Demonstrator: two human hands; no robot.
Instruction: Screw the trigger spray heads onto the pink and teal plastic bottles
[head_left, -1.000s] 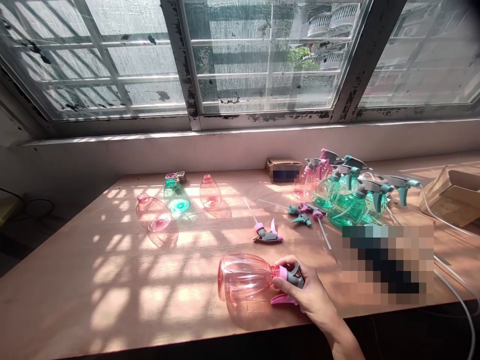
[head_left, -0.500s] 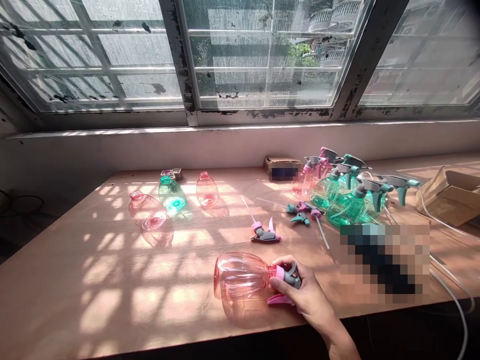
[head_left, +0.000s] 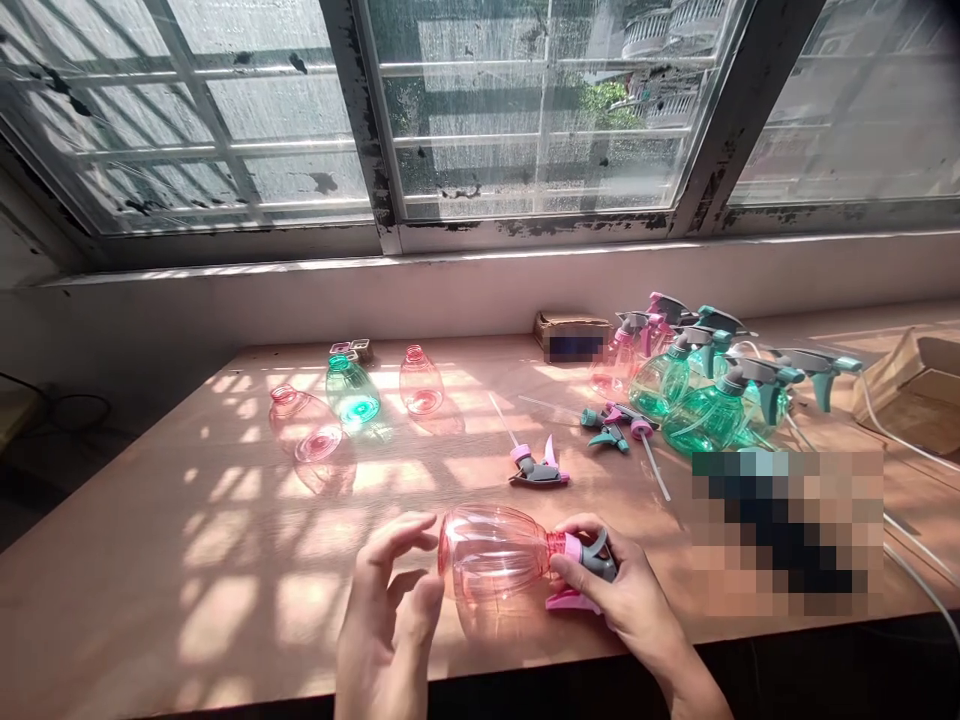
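Note:
A clear pink spray bottle (head_left: pixel 495 550) is on its side near the table's front edge, its base toward the left. My right hand (head_left: pixel 619 580) grips it at the pink collar and grey trigger head (head_left: pixel 592 556); the pink trigger (head_left: pixel 571 600) points toward me. At the bottle's base, my left hand (head_left: pixel 394 600) is open, fingers curved and apart, close to the plastic. Beyond the bottle lies a loose grey and pink spray head (head_left: pixel 538 466) with its thin tube. More loose spray heads (head_left: pixel 611 428), green and pink, lie farther right.
Headless bottles stand at the back left: two pink (head_left: pixel 306 428) (head_left: pixel 421 382) and one green (head_left: pixel 352 392). Several bottles with spray heads (head_left: pixel 705 410) crowd the right. Cardboard boxes (head_left: pixel 911 390) (head_left: pixel 574 325), a blurred dark object (head_left: pixel 780 530) and white cables (head_left: pixel 919 550) are also there.
My left hand has come into view from below, up to the bottle's base. My right hand keeps its hold on the bottle's neck. The whole view has shifted slightly.

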